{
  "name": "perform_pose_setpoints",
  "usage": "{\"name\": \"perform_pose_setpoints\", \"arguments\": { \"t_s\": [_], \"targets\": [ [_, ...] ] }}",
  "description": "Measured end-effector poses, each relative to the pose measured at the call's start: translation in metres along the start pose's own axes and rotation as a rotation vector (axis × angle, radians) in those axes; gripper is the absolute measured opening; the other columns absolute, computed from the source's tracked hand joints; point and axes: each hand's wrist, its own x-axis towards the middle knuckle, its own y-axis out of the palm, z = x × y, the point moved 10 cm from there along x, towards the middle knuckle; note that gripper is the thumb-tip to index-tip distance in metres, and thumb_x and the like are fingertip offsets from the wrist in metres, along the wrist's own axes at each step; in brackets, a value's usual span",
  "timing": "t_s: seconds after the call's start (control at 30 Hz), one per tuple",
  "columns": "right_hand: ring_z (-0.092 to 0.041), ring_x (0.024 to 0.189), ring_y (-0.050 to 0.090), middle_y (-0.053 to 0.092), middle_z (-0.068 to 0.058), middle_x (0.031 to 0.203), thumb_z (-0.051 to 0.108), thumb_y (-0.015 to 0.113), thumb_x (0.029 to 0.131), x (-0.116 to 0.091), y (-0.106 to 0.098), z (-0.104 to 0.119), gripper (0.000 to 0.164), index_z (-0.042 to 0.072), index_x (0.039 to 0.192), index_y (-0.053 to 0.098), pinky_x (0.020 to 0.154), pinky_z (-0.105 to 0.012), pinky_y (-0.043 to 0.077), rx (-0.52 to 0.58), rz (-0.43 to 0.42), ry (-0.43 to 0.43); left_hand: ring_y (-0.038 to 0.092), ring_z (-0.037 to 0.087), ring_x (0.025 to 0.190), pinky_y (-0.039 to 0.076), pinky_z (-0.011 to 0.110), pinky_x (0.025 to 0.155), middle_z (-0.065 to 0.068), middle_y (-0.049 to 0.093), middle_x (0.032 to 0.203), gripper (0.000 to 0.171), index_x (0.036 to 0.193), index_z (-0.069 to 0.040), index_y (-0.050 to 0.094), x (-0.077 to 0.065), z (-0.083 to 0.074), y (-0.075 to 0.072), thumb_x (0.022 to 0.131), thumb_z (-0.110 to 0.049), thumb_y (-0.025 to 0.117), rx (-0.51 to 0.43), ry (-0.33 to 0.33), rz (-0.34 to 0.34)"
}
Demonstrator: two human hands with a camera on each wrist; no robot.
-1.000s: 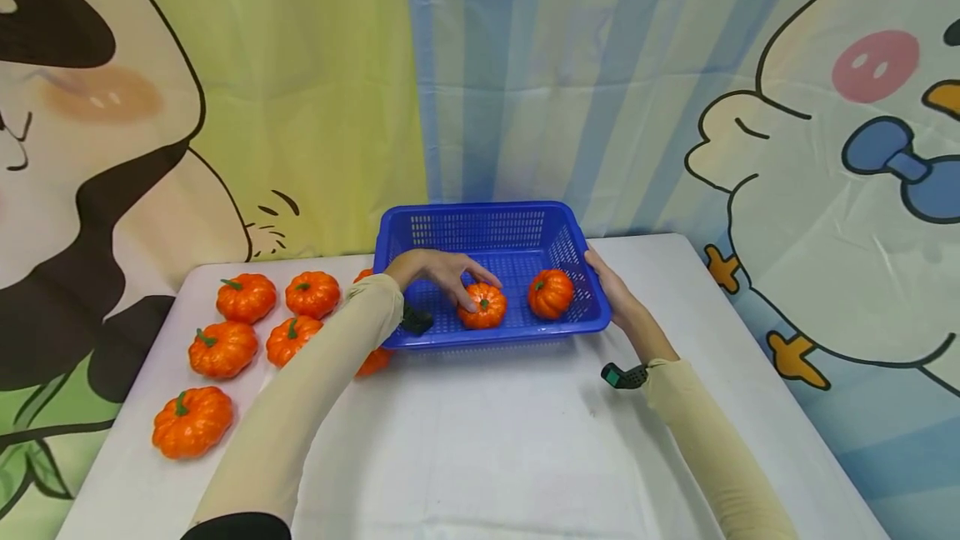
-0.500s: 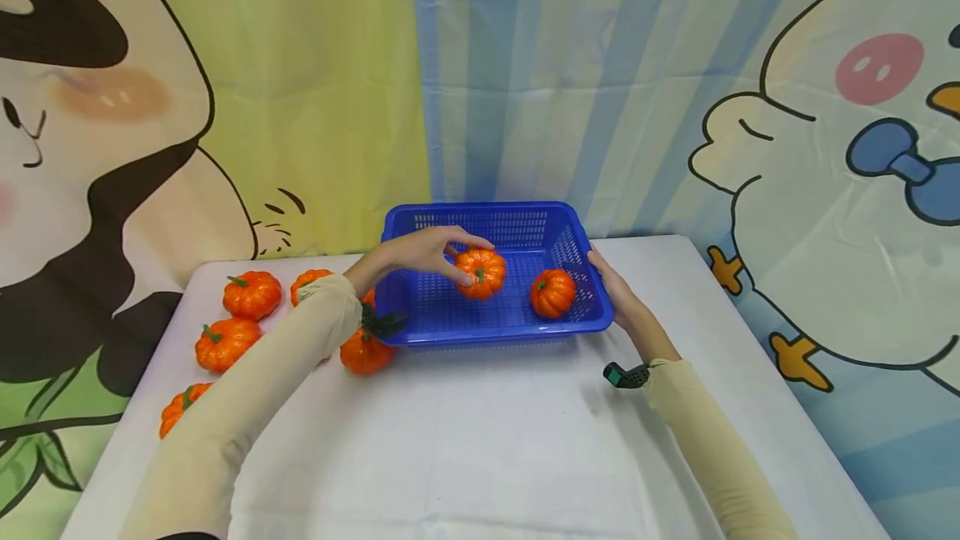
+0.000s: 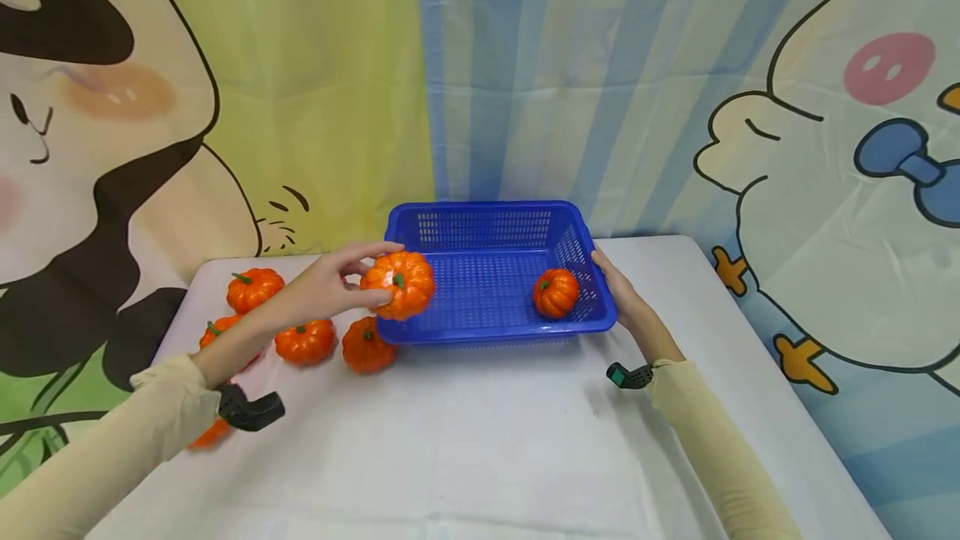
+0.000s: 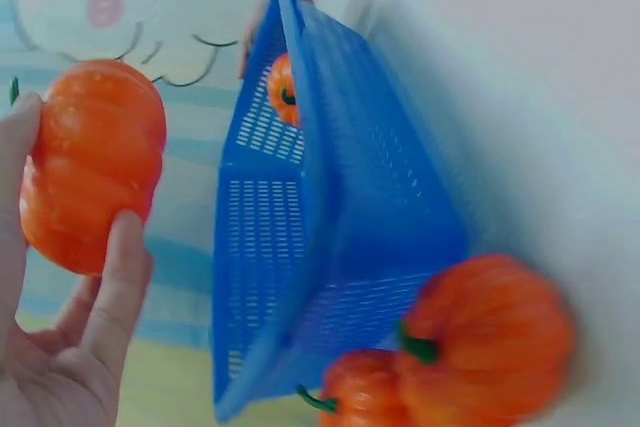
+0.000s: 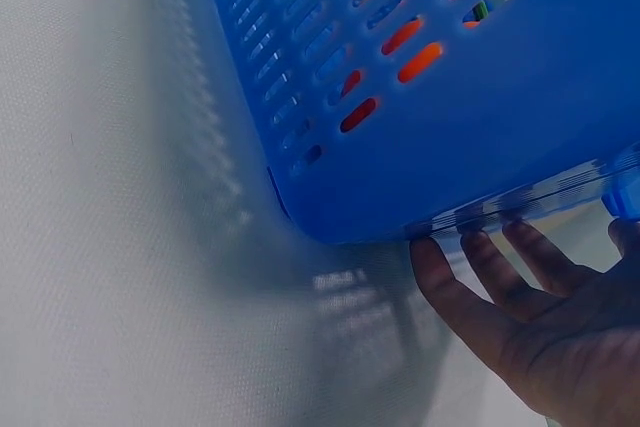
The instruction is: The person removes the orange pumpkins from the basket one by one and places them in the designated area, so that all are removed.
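My left hand [image 3: 330, 283] pinches a small orange pumpkin [image 3: 400, 285] between thumb and fingers, raised over the left side of a blue plastic basket [image 3: 480, 330]. In the left wrist view, this pumpkin [image 4: 98, 162] shows beside the basket [image 4: 340, 147], with the fingers on its underside. My right hand [image 3: 618, 286] rests against the basket's outer right wall. The right wrist view shows the fairly straight fingers [image 5: 500, 287] of that hand touching the wall from outside. Another pumpkin [image 3: 556, 293] lies inside the basket at its right end.
Several more pumpkins lie on the white-covered table [image 3: 480, 432] left of the basket. One pumpkin [image 3: 367, 346] is close by the basket's front left corner, another pumpkin [image 3: 305, 342] farther left. A cartoon-printed curtain [image 3: 510, 73] hangs behind the table.
My left hand has lifted the pumpkin from the basket floor and carried it left to above the left rim. My right hand stays at the basket's right side.
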Motion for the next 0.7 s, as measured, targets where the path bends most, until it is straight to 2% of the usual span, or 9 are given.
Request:
{"name": "perform_pose_setpoints", "arguments": {
  "t_s": [0.2, 0.3, 0.37, 0.43, 0.53, 0.6, 0.7],
  "targets": [
    [-0.029, 0.153, 0.003, -0.003, 0.001, 0.166, 0.048, 0.019, 0.105, -0.001, 0.000, 0.000, 0.058, 0.036, 0.154, -0.008, 0.124, -0.051, 0.002, 0.012, -0.008, 0.012, 0.050, 0.040, 0.120, 0.055, 0.050, 0.085, 0.012, 0.041, 0.150, 0.066, 0.144, -0.030, 0.044, -0.074, 0.035, -0.011, 0.086, -0.040, 0.072, 0.034, -0.176, -0.158],
    [-0.029, 0.153, 0.003, -0.004, 0.001, 0.166, 0.049, 0.019, 0.104, 0.001, 0.002, 0.000, 0.058, 0.036, 0.154, -0.008, 0.124, -0.051, 0.002, 0.004, 0.001, 0.014, 0.050, 0.039, 0.119, 0.057, 0.038, 0.082, 0.013, 0.040, 0.150, 0.067, 0.145, -0.029, 0.043, -0.110, 0.053, -0.007, 0.086, -0.040, 0.072, 0.012, -0.252, -0.218],
    [-0.029, 0.153, 0.004, -0.002, 0.001, 0.166, 0.050, 0.020, 0.104, 0.001, 0.003, 0.000, 0.058, 0.037, 0.154, -0.007, 0.124, -0.051, 0.003, 0.002, 0.002, 0.017, 0.053, 0.036, 0.115, 0.056, 0.027, 0.078, 0.015, 0.042, 0.147, 0.067, 0.146, -0.026, 0.043, -0.128, 0.064, -0.003, 0.086, -0.039, 0.072, 0.023, -0.286, -0.246],
    [-0.029, 0.153, 0.005, -0.001, 0.000, 0.166, 0.051, 0.020, 0.104, 0.001, 0.003, 0.000, 0.058, 0.038, 0.154, -0.007, 0.124, -0.051, 0.004, 0.002, -0.001, 0.018, 0.056, 0.035, 0.110, 0.057, 0.023, 0.074, 0.019, 0.044, 0.141, 0.068, 0.145, -0.023, 0.044, -0.141, 0.073, 0.001, 0.086, -0.040, 0.072, 0.055, -0.312, -0.263],
    [-0.030, 0.152, 0.006, -0.001, 0.000, 0.166, 0.052, 0.019, 0.104, 0.000, 0.001, 0.000, 0.058, 0.039, 0.154, -0.007, 0.124, -0.052, 0.004, -0.002, -0.010, 0.020, 0.062, 0.035, 0.100, 0.059, 0.028, 0.070, 0.026, 0.047, 0.128, 0.070, 0.144, -0.017, 0.045, -0.154, 0.085, 0.006, 0.085, -0.043, 0.072, 0.158, -0.345, -0.282],
    [-0.030, 0.152, 0.006, -0.001, 0.000, 0.166, 0.052, 0.019, 0.104, -0.001, -0.001, -0.001, 0.058, 0.039, 0.154, -0.007, 0.124, -0.053, 0.005, -0.008, -0.014, 0.021, 0.061, 0.033, 0.095, 0.059, 0.032, 0.069, 0.029, 0.046, 0.127, 0.073, 0.144, -0.013, 0.044, -0.160, 0.095, 0.008, 0.084, -0.046, 0.071, 0.199, -0.380, -0.277],
    [-0.030, 0.152, 0.007, 0.000, 0.000, 0.166, 0.052, 0.020, 0.103, -0.002, 0.000, -0.001, 0.058, 0.040, 0.154, -0.006, 0.123, -0.053, 0.006, -0.015, -0.014, 0.025, 0.056, 0.027, 0.087, 0.053, 0.027, 0.061, 0.027, 0.049, 0.120, 0.076, 0.145, -0.010, 0.041, -0.167, 0.111, 0.013, 0.086, -0.050, 0.068, 0.220, -0.434, -0.249]
  ]
}}
